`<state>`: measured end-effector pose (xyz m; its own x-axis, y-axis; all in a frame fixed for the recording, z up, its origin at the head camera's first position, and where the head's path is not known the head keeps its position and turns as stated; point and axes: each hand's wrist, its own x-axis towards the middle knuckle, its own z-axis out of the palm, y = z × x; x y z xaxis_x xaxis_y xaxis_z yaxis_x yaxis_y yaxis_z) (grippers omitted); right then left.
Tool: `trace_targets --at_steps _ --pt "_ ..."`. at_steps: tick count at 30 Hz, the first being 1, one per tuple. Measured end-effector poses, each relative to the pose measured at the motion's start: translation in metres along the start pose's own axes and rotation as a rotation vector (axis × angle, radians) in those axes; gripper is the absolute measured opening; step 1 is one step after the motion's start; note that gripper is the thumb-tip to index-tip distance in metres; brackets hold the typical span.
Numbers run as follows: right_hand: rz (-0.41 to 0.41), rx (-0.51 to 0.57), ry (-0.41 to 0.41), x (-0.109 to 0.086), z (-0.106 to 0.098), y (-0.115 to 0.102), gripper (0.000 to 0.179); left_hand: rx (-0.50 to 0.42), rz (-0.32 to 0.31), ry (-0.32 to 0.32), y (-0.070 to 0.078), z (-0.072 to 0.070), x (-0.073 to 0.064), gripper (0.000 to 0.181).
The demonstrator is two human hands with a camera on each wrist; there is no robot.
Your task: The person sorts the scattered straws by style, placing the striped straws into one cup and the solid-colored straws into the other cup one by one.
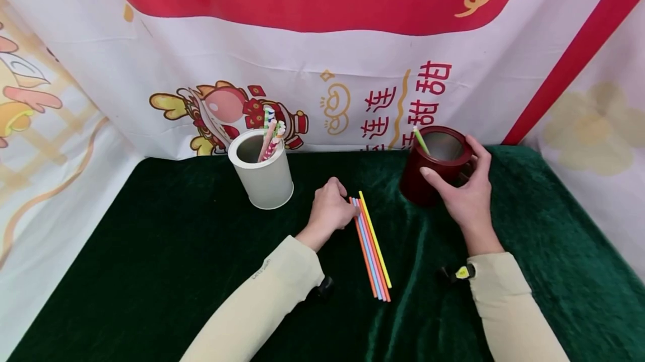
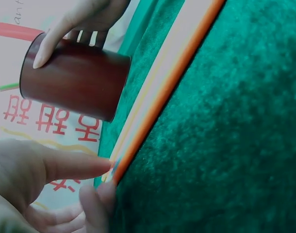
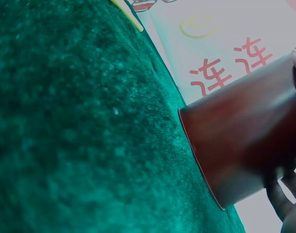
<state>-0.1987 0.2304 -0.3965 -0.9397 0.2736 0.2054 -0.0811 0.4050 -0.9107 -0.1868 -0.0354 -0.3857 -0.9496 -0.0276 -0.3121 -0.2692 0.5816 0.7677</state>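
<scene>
My left hand (image 1: 332, 205) is at the far end of a small bundle of thin coloured straws (image 1: 373, 255), orange, blue, pink and yellow, lying on the green cloth. In the left wrist view its thumb and finger pinch at the straws' ends (image 2: 120, 167). My right hand (image 1: 466, 194) grips a dark red mug (image 1: 425, 183) near its rim, thumb on the near side and fingers round by the handle. The mug stands upright, with a light green straw (image 1: 420, 141) leaning inside it. The right wrist view shows the mug's side (image 3: 240, 141) and part of the fingers.
A white canister (image 1: 267, 186) stands at the back left, holding several patterned straws (image 1: 272, 141). Dark green velvet cloth (image 1: 176, 261) covers the table. Behind it hangs a printed white and red backdrop (image 1: 282, 54).
</scene>
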Motion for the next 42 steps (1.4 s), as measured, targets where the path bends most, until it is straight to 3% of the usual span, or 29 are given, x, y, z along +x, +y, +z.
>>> trace_targets --at_steps 6,14,22,32,42 --pt "-0.003 -0.001 -0.005 0.000 0.000 0.000 0.096 -0.103 -0.063 -0.100 0.001 -0.001 0.000 0.020" --pt "-0.001 0.001 0.000 0.000 0.000 0.001 0.096 -0.241 -0.156 -0.110 -0.001 -0.002 0.004 0.014" --pt "0.004 -0.005 0.004 0.001 0.000 0.001 0.096 -0.281 -0.177 -0.126 -0.004 -0.002 0.005 0.008" --pt "0.003 -0.007 0.001 -0.001 0.001 0.002 0.097 -0.422 -0.179 -0.176 -0.012 -0.008 0.006 0.009" --pt "0.005 -0.001 0.000 0.000 0.001 0.001 0.096 -0.458 -0.172 -0.159 -0.011 -0.013 0.002 0.013"
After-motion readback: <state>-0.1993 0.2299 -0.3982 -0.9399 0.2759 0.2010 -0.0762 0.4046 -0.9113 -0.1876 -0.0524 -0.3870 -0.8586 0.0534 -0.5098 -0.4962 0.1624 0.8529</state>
